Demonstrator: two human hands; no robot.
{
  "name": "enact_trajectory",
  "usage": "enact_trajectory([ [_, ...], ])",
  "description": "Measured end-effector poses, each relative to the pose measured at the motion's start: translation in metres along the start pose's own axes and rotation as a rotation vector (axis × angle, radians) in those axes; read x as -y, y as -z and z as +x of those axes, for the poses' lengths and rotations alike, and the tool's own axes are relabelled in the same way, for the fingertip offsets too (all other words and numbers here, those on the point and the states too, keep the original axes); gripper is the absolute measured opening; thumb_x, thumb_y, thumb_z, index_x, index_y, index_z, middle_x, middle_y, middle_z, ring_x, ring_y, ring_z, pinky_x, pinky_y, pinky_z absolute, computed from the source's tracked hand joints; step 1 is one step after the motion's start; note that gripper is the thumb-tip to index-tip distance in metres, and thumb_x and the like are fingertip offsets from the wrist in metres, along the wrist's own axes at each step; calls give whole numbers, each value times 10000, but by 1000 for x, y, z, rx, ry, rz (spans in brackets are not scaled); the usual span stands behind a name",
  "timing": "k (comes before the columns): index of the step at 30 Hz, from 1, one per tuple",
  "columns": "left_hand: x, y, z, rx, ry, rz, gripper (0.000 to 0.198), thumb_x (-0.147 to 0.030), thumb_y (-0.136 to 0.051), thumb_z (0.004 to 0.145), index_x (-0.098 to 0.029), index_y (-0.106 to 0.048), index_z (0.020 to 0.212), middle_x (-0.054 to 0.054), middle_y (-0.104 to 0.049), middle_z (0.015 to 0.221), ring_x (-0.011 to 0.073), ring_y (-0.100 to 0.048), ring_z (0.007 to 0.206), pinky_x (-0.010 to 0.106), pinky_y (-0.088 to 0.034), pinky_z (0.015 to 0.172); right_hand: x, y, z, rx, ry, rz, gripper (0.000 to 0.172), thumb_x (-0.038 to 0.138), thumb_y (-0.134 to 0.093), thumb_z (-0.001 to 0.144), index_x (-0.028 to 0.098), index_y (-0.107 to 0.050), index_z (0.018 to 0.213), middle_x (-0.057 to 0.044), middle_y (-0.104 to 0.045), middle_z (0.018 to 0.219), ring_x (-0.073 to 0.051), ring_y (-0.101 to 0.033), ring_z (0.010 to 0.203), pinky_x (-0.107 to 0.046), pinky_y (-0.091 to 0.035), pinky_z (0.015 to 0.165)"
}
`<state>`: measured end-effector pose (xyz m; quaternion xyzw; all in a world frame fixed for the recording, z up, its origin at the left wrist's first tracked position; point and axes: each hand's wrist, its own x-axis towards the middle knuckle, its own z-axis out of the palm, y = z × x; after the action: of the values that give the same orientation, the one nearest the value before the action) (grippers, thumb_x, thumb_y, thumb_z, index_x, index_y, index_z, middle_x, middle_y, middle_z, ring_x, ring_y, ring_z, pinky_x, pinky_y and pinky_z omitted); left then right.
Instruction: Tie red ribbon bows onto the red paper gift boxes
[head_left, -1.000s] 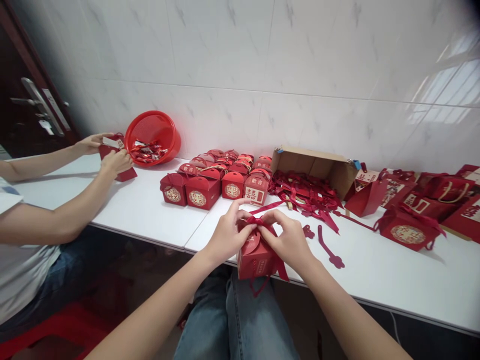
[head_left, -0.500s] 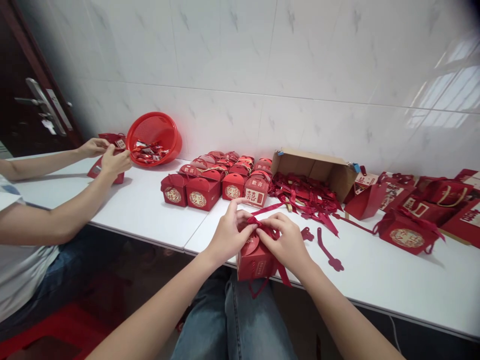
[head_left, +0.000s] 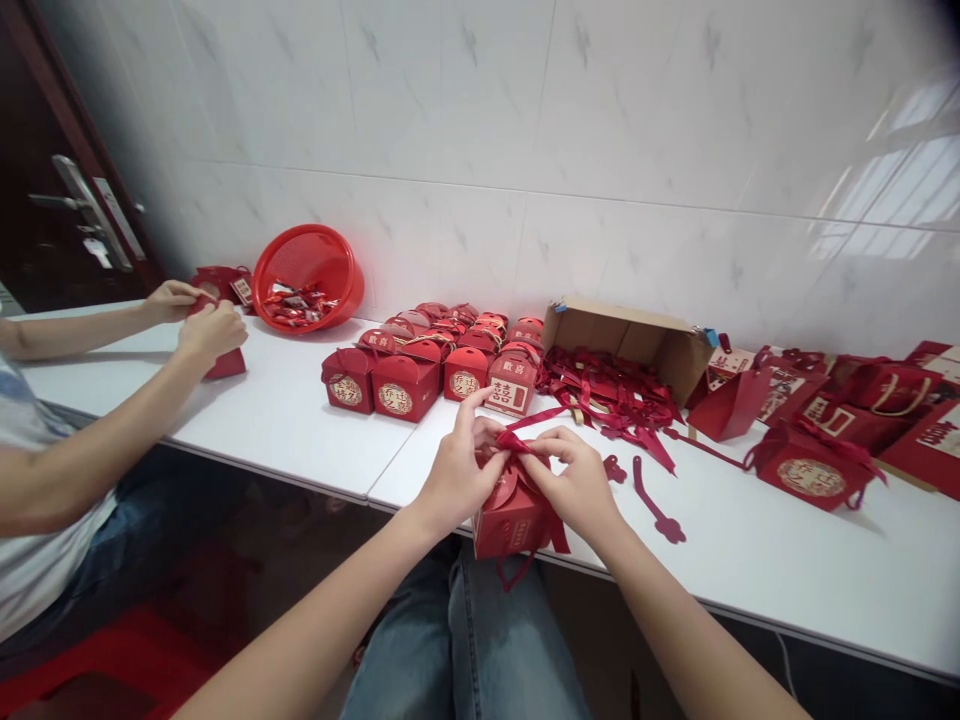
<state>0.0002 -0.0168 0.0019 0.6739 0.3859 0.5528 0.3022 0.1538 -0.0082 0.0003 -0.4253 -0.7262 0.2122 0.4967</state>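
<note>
A small red gift box (head_left: 504, 532) stands at the table's front edge, partly covered by my hands. On its top, my left hand (head_left: 466, 462) pinches a dark red ribbon (head_left: 513, 441) between thumb and fingers. From the other side my right hand (head_left: 571, 477) grips the same ribbon, its thumb close to my left thumb. The ribbon forms a bow-like fold between them. One ribbon end hangs beside the box, and a thin loop dangles below the edge. The exact knot is hidden behind my fingers.
Several finished-looking red boxes (head_left: 407, 388) stand in rows behind. A cardboard box (head_left: 679, 362) spills ribbons; flower-ended strips (head_left: 658, 505) lie to the right, near a ribboned box (head_left: 814, 470). At left, a co-worker's hands (head_left: 210, 330) hold a red box beside a red basket (head_left: 352, 285).
The ribbon between my fingertips has become a wider, more visible fold, while the box stays in place. The co-worker's hands have moved slightly left and down with their red box.
</note>
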Motion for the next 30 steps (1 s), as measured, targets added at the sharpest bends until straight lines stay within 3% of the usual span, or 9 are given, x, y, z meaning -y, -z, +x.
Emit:
enact_trajectory([
  [10,1,4,-1,-70,136,-180,711,-126,-644,715,-247,-255,1298,7,-606,910,120,-670,755,244,-516,722,0,-1,2,82,-41,33,101,292,-669,741,214,-733,732,-49,-628,775,-197,-594,748,-331,-469,701],
  [19,4,2,-3,-70,37,-6,678,-114,-595,740,-237,-267,1321,15,-619,920,119,-651,759,230,-473,695,-3,-4,3,34,-123,165,108,274,-658,689,191,-668,620,-26,-595,729,-161,-567,669,-286,-468,618],
  [25,10,3,-1,43,64,-123,722,-120,-607,746,-231,-221,1347,46,-626,992,104,-590,734,232,-461,676,-6,-3,3,71,-98,182,101,277,-643,699,185,-667,665,-38,-605,766,-169,-567,712,-279,-466,622],
  [30,6,4,4,41,111,-183,643,-133,-629,738,-188,-298,1287,7,-639,819,118,-594,718,249,-466,693,-2,-1,2,94,-22,151,115,281,-632,734,189,-663,672,-34,-590,760,-173,-570,722,-292,-467,646],
])
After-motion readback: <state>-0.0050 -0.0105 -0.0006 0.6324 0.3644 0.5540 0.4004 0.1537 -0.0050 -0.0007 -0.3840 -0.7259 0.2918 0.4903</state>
